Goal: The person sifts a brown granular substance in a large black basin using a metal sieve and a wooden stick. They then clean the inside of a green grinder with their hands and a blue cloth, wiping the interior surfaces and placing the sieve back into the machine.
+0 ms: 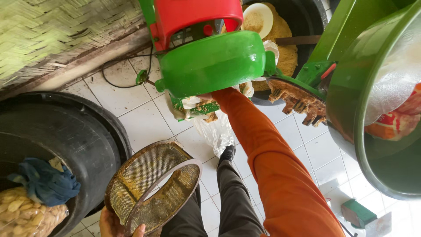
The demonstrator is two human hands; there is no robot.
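Left hand (115, 224) grips the lower rim of a round, wire-mesh metal sieve (151, 188), holding it tilted above the white tiled floor (131, 118) beside a large black tub (66, 140). Right hand is hidden behind the green rounded machine housing (212, 61), where the orange sleeve (267, 149) reaches, so its grip cannot be told.

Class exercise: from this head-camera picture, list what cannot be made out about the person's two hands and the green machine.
- Right hand: hidden in the head view behind the green housing; only the orange sleeve shows.
- Left hand: cut off by the bottom edge, under the round sieve.
- Green drum: its inside is washed out by glare.
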